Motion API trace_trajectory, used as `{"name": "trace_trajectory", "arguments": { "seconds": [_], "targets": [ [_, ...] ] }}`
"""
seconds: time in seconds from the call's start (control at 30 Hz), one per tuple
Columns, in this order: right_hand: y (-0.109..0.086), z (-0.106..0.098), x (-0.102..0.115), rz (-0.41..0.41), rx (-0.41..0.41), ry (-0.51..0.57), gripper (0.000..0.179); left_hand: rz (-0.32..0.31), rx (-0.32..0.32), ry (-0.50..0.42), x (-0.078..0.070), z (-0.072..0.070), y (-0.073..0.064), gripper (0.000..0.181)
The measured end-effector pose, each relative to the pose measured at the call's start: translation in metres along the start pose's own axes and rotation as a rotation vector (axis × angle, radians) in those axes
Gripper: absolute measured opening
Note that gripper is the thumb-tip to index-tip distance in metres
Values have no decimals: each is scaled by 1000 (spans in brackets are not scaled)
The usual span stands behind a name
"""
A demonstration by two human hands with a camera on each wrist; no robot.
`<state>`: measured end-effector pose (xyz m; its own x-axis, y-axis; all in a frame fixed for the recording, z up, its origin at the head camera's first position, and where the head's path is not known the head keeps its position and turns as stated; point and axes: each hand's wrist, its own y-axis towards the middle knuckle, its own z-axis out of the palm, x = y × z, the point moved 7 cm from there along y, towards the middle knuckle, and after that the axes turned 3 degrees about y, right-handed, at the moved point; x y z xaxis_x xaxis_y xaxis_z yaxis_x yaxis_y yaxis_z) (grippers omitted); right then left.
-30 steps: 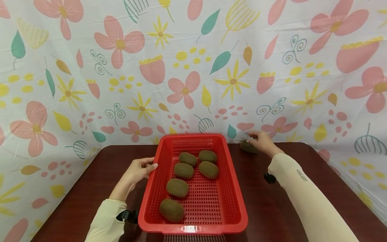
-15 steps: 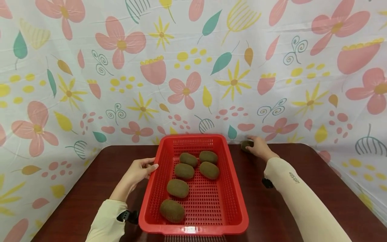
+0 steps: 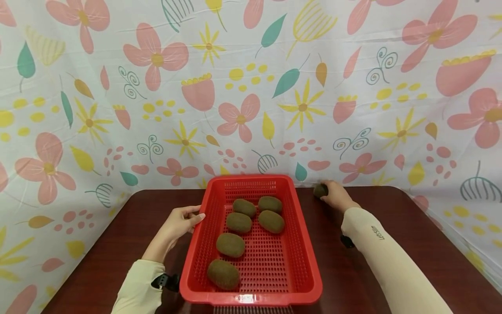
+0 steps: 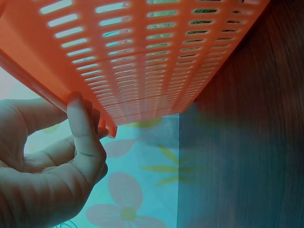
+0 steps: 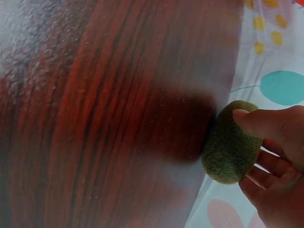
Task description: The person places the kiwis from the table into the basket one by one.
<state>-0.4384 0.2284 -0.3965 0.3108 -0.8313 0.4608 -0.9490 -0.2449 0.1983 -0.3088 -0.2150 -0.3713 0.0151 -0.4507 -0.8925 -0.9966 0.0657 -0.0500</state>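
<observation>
A red plastic basket with slotted walls stands on the dark wooden table. Inside it lie several brown kiwis, most of them in the left half and at the back. My left hand pinches the basket's left rim; the left wrist view shows the curled fingers under that edge. Beyond the basket's right side, at the far edge of the table, my right hand holds another kiwi between thumb and fingers. In the right wrist view the thumb lies over the top of this fruit.
A white sheet printed with flowers and leaves hangs right behind the table's far edge. The dark wooden table extends on both sides of the basket.
My right hand has closed in around the kiwi at the far edge and turned it, with the forearm shifting slightly left. The left hand and the basket stay put.
</observation>
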Motion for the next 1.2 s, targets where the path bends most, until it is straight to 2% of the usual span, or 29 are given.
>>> {"name": "trace_trajectory", "arguments": {
  "seconds": [0.37, 0.63, 1.2],
  "targets": [
    [-3, 0, -10, 40, -54, -41, 54, -7, 9, 5, 0, 2, 3, 47],
    [-5, -4, -11, 29, -46, -57, 54, 1, 14, 2, 0, 2, 3, 47],
    [-7, -25, 4, 35, -7, 74, 57, 3, 1, 8, -2, 0, 0, 46]
  ]
}}
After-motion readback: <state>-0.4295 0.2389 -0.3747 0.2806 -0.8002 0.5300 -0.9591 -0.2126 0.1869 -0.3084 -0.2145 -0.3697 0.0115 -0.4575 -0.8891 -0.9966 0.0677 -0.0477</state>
